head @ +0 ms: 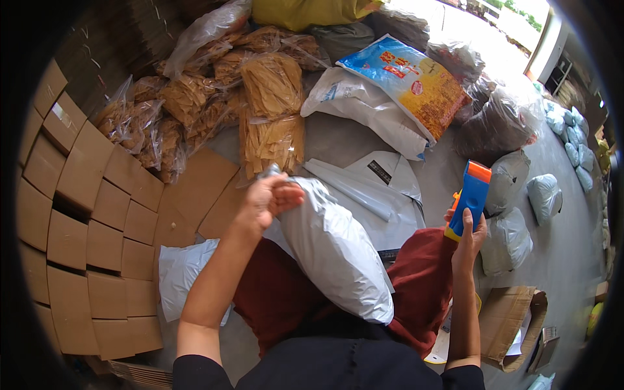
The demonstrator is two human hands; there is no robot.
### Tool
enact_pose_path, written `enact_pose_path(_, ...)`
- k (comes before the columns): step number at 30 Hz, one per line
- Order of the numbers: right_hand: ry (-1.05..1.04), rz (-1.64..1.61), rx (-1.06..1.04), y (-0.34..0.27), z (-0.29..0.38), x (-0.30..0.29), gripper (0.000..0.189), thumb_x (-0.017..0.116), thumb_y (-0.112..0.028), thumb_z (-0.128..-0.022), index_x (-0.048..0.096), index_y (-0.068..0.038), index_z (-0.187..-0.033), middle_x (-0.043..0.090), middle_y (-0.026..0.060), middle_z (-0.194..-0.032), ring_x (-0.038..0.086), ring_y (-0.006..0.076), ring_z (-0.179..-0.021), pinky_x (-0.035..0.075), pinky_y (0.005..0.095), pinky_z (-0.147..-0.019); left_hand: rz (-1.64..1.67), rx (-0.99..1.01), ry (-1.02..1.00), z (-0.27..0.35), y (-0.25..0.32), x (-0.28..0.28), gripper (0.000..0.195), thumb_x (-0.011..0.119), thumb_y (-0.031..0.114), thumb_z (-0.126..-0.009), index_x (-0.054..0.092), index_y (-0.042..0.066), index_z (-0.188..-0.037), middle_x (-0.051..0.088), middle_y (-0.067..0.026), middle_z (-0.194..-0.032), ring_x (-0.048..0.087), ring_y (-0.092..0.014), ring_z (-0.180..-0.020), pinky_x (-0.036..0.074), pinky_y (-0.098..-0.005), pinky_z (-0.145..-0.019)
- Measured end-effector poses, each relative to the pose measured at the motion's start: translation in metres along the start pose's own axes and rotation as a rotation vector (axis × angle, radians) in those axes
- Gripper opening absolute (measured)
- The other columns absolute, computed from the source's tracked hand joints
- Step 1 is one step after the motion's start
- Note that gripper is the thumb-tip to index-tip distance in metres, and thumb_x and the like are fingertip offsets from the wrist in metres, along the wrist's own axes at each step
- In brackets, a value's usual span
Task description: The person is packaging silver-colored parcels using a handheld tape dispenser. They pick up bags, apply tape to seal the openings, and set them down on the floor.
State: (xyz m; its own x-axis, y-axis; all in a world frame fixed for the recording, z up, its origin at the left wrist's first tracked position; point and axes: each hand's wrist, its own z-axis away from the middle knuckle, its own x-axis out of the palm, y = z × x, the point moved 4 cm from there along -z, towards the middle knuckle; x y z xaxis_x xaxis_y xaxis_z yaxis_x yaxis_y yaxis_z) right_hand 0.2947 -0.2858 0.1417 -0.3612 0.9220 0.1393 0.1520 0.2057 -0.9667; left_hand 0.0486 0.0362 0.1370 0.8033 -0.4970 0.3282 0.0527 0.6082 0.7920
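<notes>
A filled white plastic bag (341, 253) lies tilted across my lap, its gathered mouth pointing up and left. My left hand (270, 200) is closed around that bunched neck, and a short crumpled end sticks out above the fingers. My right hand (465, 231) is raised off to the right of the bag, apart from it. It grips a blue plastic handheld device (469, 200) with an orange top and yellow lower edge, possibly a tape dispenser. Flat white plastic mailer bags (360, 190) lie on the floor between my knees.
Stacked cardboard boxes (68, 243) wall the left side. Clear bags of brown strips (273, 87) and printed woven sacks (404, 83) lie ahead. Filled grey bags (507, 239) rest at right, near an open cardboard carton (507, 321). Another filled white bag (183, 278) sits by my left arm.
</notes>
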Motion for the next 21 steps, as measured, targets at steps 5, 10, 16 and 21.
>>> enact_pose_path(5,-0.182,-0.042,0.152,0.002,0.034,0.039,0.034,0.060,-0.028,-0.088,0.054,0.002,-0.103,0.064,0.0113,-0.078,0.065,0.0170,-0.068,0.055,0.0276,-0.060,-0.155,-0.251,-0.160,-0.058,-0.087,-0.026,0.037,0.043,0.026,-0.093,0.059,-0.007,-0.095,0.068,-0.0192,-0.085,0.068,-0.030,-0.073,0.057,-0.0379,-0.070)
enact_pose_path(10,-0.420,-0.080,0.338,0.035,0.064,0.070,0.030,0.061,-0.024,-0.088,0.055,0.003,-0.100,0.064,0.0116,-0.081,0.066,0.0182,-0.069,0.057,0.0294,-0.063,-0.399,0.332,0.001,-0.036,-0.054,-0.024,0.039,0.043,0.034,-0.095,0.058,0.000,-0.106,0.066,-0.0169,-0.096,0.066,-0.030,-0.088,0.054,-0.0395,-0.079)
enact_pose_path(16,-0.596,-0.114,0.322,0.018,0.066,0.100,0.039,0.064,-0.028,-0.084,0.055,0.005,-0.102,0.065,0.0130,-0.082,0.067,0.0178,-0.066,0.056,0.0278,-0.060,-1.528,1.044,0.099,-0.040,-0.095,-0.035,0.040,0.042,0.039,-0.095,0.058,0.008,-0.114,0.063,-0.0090,-0.111,0.057,-0.036,-0.106,0.043,-0.0443,-0.091)
enact_pose_path(21,-0.629,-0.221,0.372,0.018,0.063,0.098,0.050,0.064,-0.035,-0.076,0.054,0.004,-0.104,0.064,0.0104,-0.092,0.064,0.0142,-0.078,0.052,0.0261,-0.074,-1.186,0.314,0.033,-0.067,-0.114,-0.071,0.053,0.029,0.050,-0.095,0.062,0.012,-0.112,0.061,-0.0205,-0.107,0.053,-0.041,-0.106,0.042,-0.0466,-0.091)
